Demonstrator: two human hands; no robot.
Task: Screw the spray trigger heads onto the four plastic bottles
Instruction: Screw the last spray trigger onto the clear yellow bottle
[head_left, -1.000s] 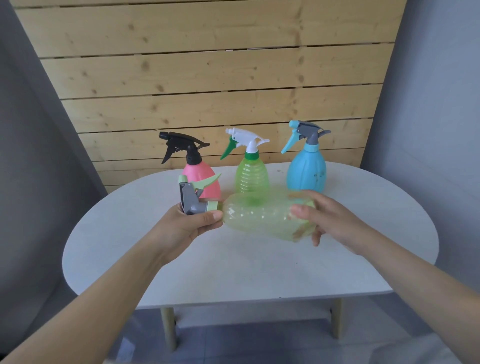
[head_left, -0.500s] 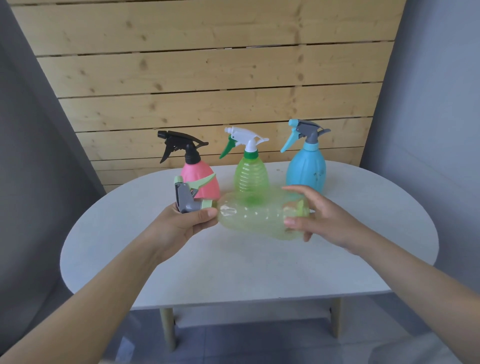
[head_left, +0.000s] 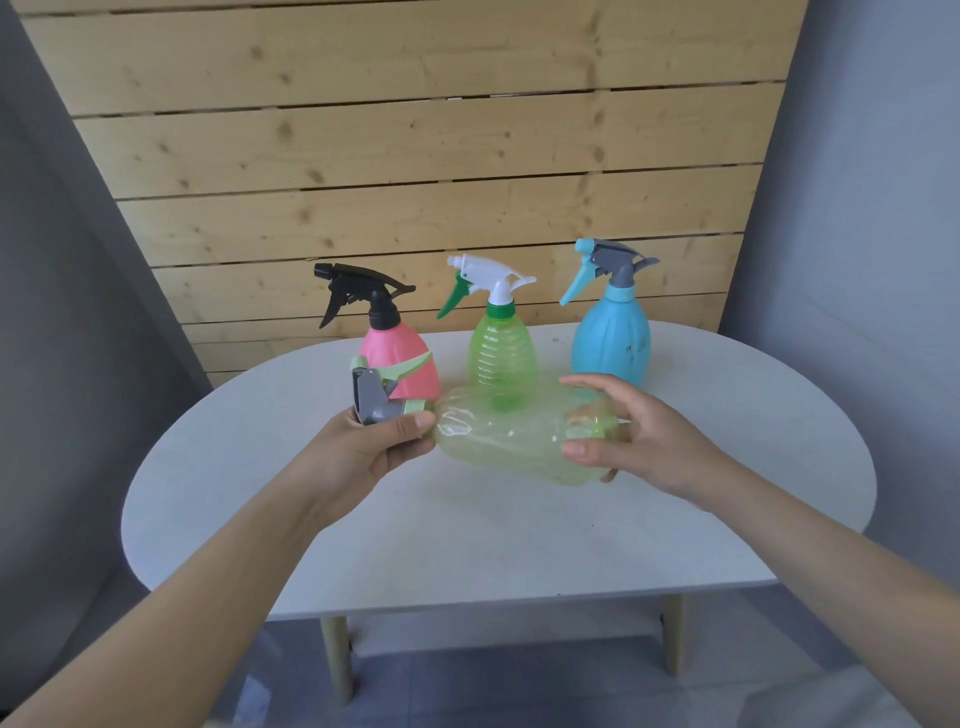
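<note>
Left hand (head_left: 358, 457) grips trigger head (head_left: 371, 397); right hand (head_left: 649, 441) holds pale bottle (head_left: 504, 441)

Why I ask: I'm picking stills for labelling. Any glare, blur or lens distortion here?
Head view: soft even light, faint shadows; white glints on the pale green bottle near the trigger head in the left hand; the right hand looks slightly soft; wide-angle distortion slants the wooden planks toward the edges.

A white oval table (head_left: 519, 545) stands before a wooden plank wall (head_left: 415, 156).
</note>
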